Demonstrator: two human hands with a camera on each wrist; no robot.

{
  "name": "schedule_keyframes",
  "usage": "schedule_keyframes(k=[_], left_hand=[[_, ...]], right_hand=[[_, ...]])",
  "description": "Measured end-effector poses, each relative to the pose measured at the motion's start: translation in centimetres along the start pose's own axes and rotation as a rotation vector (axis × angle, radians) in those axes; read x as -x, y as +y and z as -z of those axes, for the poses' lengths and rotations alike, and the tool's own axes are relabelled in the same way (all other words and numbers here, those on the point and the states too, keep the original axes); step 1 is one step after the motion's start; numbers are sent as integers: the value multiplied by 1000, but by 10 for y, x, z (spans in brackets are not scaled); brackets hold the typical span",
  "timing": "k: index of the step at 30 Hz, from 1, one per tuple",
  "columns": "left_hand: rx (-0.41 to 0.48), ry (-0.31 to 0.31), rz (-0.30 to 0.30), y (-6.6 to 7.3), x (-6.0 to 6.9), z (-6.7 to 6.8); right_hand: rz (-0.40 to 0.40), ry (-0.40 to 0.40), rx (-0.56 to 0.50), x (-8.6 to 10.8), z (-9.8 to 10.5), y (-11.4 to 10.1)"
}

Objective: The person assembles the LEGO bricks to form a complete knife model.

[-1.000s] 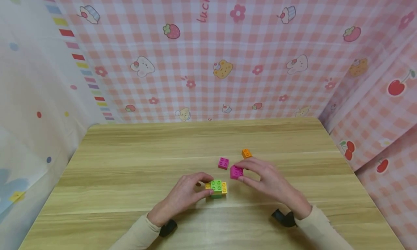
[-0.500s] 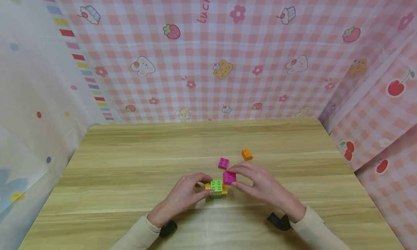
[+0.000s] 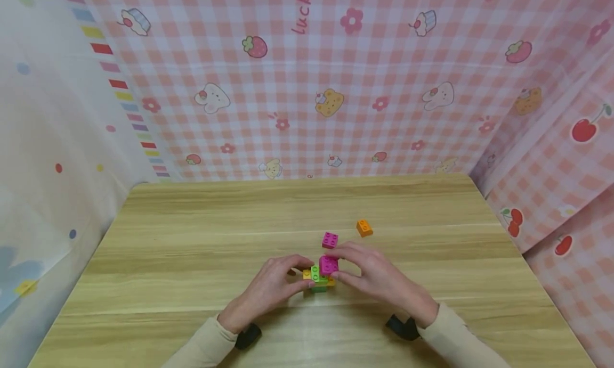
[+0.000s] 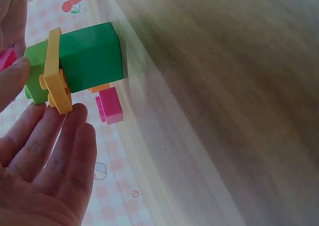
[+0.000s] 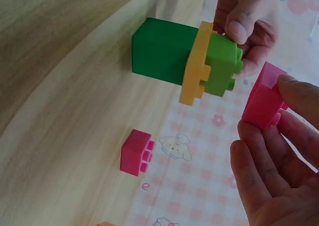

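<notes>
A small stack stands on the table, with a dark green block [image 5: 162, 49] at the bottom, a flat yellow piece [image 5: 195, 64] across it and a light green brick [image 5: 222, 64] on top. My left hand [image 3: 273, 283] grips the stack by its light green brick, thumb on the near side. My right hand [image 3: 376, 275] pinches a pink brick [image 3: 328, 264] between thumb and fingers, over the right part of the light green brick. In the right wrist view a gap separates this pink brick [image 5: 264, 96] from the green studs.
A second pink brick [image 3: 330, 240] lies on the table [image 3: 216, 213] just behind the stack. An orange brick [image 3: 364, 228] lies farther back to the right. Patterned cloth [image 3: 288, 70] hangs behind the table and at both sides.
My right hand has moved left with the pink brick, from the right of the stack to over its light green top. My left hand has stayed in place on the stack.
</notes>
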State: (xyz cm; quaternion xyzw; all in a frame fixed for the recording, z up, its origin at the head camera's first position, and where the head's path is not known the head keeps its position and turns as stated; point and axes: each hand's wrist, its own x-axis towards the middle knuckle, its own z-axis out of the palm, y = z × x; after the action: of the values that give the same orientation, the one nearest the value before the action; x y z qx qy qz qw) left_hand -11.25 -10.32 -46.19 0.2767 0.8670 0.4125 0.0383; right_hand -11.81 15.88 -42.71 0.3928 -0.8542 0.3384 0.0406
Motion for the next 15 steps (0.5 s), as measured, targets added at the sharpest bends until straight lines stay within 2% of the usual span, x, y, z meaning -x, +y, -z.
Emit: schedule_keyframes(k=[7,15], left_hand=[[15,5,-10,-1,0,0],[22,-7,-7,-1,0,1]], right_hand=[[50,-9,-24,-6,-7,1],[27,-66,-18,-10,-9,-4]])
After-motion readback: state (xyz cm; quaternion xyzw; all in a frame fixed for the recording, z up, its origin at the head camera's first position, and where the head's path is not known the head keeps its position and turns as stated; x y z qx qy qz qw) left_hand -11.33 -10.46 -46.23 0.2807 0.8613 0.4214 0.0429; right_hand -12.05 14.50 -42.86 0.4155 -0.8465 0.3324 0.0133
